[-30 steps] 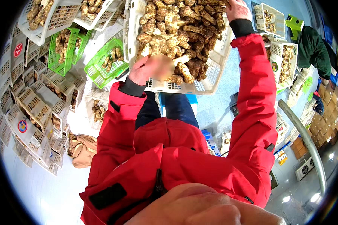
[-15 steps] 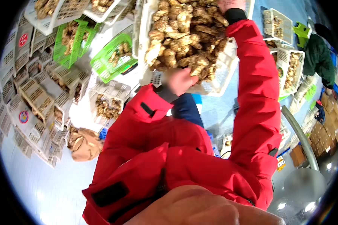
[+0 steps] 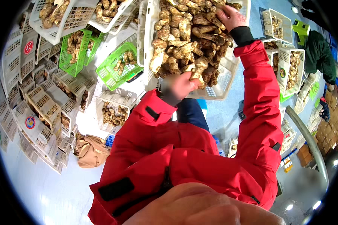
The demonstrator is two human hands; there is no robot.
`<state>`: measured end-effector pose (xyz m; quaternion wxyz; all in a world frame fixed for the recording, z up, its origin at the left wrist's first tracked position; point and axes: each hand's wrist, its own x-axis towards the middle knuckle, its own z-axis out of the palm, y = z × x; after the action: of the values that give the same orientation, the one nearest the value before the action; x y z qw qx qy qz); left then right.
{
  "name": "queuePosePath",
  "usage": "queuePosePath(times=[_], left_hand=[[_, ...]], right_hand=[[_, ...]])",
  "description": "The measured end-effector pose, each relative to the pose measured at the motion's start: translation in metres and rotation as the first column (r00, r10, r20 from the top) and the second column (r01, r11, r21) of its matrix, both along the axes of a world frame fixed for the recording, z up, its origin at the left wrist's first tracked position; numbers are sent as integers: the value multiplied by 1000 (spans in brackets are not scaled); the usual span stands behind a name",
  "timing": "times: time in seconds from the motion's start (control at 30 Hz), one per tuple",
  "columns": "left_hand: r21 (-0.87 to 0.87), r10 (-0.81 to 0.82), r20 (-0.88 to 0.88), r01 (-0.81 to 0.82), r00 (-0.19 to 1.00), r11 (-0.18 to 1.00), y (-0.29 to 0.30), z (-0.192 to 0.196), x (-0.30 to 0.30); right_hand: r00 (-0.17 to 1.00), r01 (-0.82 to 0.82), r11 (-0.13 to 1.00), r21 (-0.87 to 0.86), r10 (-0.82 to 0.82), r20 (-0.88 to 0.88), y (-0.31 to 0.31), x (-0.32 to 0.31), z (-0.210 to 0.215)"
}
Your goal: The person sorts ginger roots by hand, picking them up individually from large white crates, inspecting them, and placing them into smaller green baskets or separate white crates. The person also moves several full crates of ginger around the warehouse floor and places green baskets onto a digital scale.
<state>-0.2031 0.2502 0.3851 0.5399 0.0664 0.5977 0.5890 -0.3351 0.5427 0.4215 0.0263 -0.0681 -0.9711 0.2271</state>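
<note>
A large white crate stands at the 12 o'clock of the view, and a heap of brown mushrooms fills the most of it; some bare bottom shows at its 5 o'clock. Seen from the middle of this heap, the left hand is at 6 to 7 o'clock, by the near rim. Its grip is narrow, with the digits at the lower end of a pale mushroom; I cannot tell if it holds this one firmly, because the hand is partly blurred. The right hand is at 2 o'clock, with its fingers bent over the mushrooms. Its grip touches them, but whether it holds any one I cannot tell. Both arms wear a red jacket.

From the same heap, a green crate with few mushrooms is between 8 and 9 o'clock. A smaller white crate with more mushrooms is between 7 and 8 o'clock, with a brown cloth item farther along that direction. A person in dark green is near 3 o'clock.
</note>
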Motion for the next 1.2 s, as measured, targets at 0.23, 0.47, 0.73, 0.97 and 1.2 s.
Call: queuePosePath(times=[0.23,0.47,0.73,0.97,1.2], left_hand=[[-29,-97,-64,95,993,995,12,3,13],[137,133,238,-169,962,976,11,49,6],[-92,285,267,-270,920,958,-44,75,-4],[-141,443,216,-421,870,896,-109,84,-12],[-152,454,239,-429,858,890,-140,108,-14]], right_hand=[[1000,26,982,-185,-26,7,14,-24,-13],[988,-56,996,-74,66,139,-20,-36,-5],[996,-65,873,-483,89,27,-52,-6,40],[905,398,194,-897,-247,348,-23,83,82],[814,451,21,-892,-419,401,-7,119,120]])
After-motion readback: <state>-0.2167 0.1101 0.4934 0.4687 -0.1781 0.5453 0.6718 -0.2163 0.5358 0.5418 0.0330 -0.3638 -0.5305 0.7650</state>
